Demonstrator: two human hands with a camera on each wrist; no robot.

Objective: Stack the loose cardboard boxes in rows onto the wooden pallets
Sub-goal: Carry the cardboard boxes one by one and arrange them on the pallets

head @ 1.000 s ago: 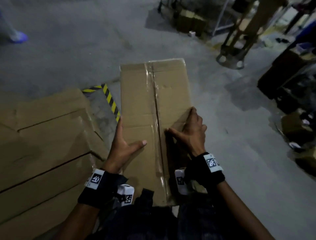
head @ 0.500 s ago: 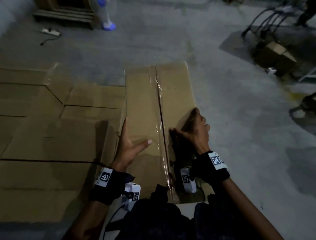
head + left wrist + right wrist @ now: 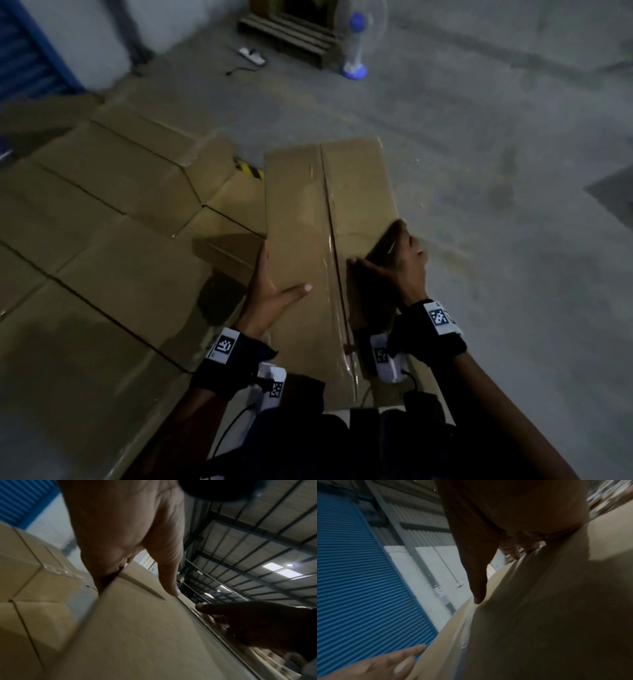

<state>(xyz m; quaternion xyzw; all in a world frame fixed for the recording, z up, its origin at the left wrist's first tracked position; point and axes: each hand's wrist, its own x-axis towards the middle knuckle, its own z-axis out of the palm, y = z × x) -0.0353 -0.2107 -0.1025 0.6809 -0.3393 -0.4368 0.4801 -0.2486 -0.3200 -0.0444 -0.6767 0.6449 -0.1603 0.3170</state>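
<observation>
I carry a long taped cardboard box (image 3: 308,222) in front of my body, above the floor. My left hand (image 3: 270,287) grips its left edge, thumb lying across the top and fingers hidden down the side. My right hand (image 3: 397,263) grips the right edge, thumb on top near the tape seam, fingers curled over the side. The left wrist view has the left hand (image 3: 130,545) on the box (image 3: 145,635); the right wrist view has the right hand (image 3: 496,527) on the box (image 3: 547,622). Stacked cardboard boxes (image 3: 102,222) lie in rows to my left, lower than the carried box.
Bare concrete floor (image 3: 496,171) stretches to the right and ahead. A wooden pallet (image 3: 291,34), a standing fan (image 3: 356,41) and a power strip (image 3: 251,56) are far ahead. A blue roller shutter (image 3: 20,61) is at the far left. Yellow-black floor tape (image 3: 248,169) shows by the stack.
My view has swung left: the stacked boxes now fill the left side and the pallet and fan have come into sight. Both hands keep the same hold on the box.
</observation>
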